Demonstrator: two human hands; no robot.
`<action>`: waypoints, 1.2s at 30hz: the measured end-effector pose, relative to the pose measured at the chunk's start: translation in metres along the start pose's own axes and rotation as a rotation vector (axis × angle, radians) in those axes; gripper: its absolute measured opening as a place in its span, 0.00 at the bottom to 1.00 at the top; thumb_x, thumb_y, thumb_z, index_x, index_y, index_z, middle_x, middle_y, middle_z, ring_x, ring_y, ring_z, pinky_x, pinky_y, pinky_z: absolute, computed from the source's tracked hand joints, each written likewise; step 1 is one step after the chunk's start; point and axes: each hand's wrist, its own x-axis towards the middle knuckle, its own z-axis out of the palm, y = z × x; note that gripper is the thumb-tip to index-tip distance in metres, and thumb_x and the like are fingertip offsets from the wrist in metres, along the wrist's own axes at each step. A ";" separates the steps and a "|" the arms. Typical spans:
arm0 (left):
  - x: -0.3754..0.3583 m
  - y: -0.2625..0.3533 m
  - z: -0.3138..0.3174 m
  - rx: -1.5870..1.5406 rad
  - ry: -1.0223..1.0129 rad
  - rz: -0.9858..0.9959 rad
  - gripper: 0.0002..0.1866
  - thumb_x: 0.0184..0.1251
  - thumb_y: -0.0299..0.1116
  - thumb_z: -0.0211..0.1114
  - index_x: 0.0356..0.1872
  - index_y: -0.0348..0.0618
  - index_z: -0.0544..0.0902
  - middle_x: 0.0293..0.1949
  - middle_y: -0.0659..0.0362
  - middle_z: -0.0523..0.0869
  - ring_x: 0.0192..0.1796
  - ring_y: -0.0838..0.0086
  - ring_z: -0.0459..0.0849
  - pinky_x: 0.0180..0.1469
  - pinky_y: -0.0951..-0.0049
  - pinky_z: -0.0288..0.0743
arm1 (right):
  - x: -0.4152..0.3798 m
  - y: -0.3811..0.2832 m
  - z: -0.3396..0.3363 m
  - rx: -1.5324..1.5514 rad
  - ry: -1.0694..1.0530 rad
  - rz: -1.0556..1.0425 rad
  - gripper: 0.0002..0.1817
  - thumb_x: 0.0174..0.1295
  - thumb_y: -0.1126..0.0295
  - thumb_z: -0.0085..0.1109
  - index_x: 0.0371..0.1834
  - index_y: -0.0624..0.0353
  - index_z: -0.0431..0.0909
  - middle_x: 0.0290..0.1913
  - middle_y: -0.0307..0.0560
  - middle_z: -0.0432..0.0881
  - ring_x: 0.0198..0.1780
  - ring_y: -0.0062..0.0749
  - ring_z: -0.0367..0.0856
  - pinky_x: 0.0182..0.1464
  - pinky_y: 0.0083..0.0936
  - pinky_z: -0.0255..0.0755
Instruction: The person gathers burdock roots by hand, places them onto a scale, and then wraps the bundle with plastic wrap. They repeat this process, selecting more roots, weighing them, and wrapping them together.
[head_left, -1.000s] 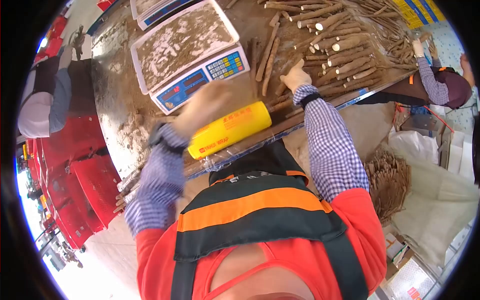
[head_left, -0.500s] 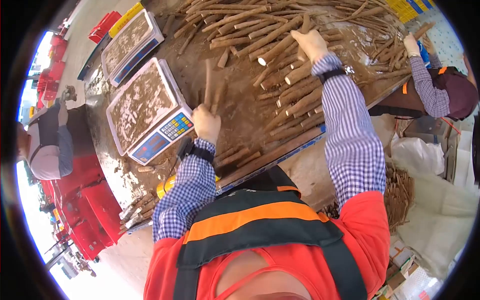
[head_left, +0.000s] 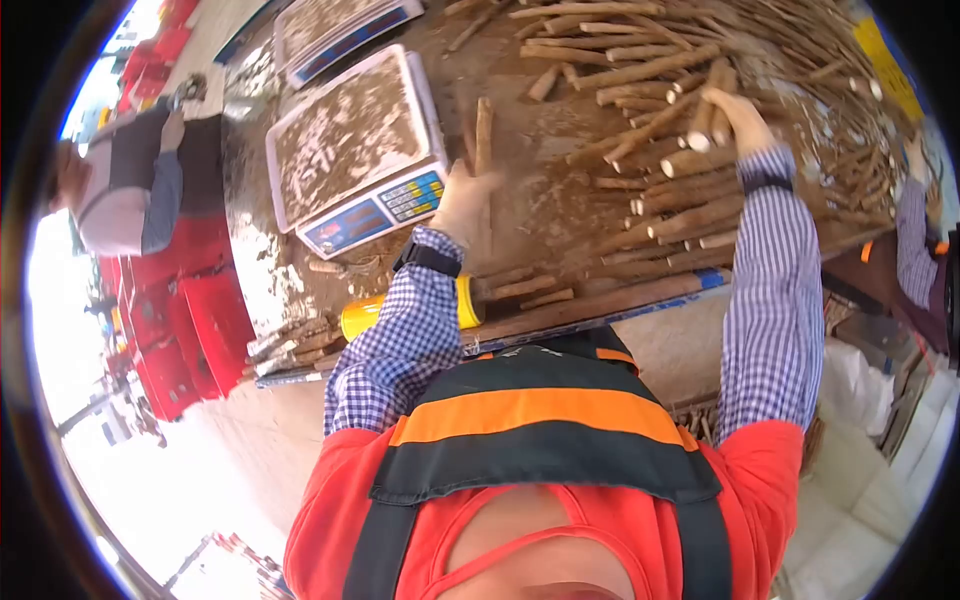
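Note:
My left hand (head_left: 468, 203), a little blurred, is closed around slender brown roots (head_left: 484, 135) that look like yams; they stick up past the fingers just right of the scale's keypad. Over the pile, my right hand (head_left: 742, 120) grips short lengths of brown root (head_left: 703, 132) with pale cut ends pointing towards me. Below that hand lie many thicker roots (head_left: 690, 210), side by side on the muddy table. The nearer scale (head_left: 410, 197) has a pan (head_left: 350, 140) coated with soil.
A second scale (head_left: 355, 40) stands behind the first. Beside my left forearm is a yellow container (head_left: 362, 316). Root pieces (head_left: 300, 345) lie at the table's left corner. A co-worker (head_left: 125, 185) stands left near red bins (head_left: 215, 325); another person's sleeve (head_left: 912, 240) shows right.
The view has shifted, so the table and scales sit further right and higher. My right hand still grips roots at the pile. The left hand still holds roots beside the scale.

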 end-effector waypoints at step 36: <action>0.006 0.132 -0.343 -0.085 0.107 0.268 0.24 0.71 0.49 0.60 0.50 0.34 0.79 0.33 0.59 0.84 0.29 0.75 0.80 0.27 0.73 0.73 | 0.009 -0.100 0.441 -0.447 -0.101 -0.350 0.31 0.60 0.48 0.60 0.50 0.71 0.79 0.46 0.61 0.84 0.50 0.46 0.83 0.54 0.32 0.72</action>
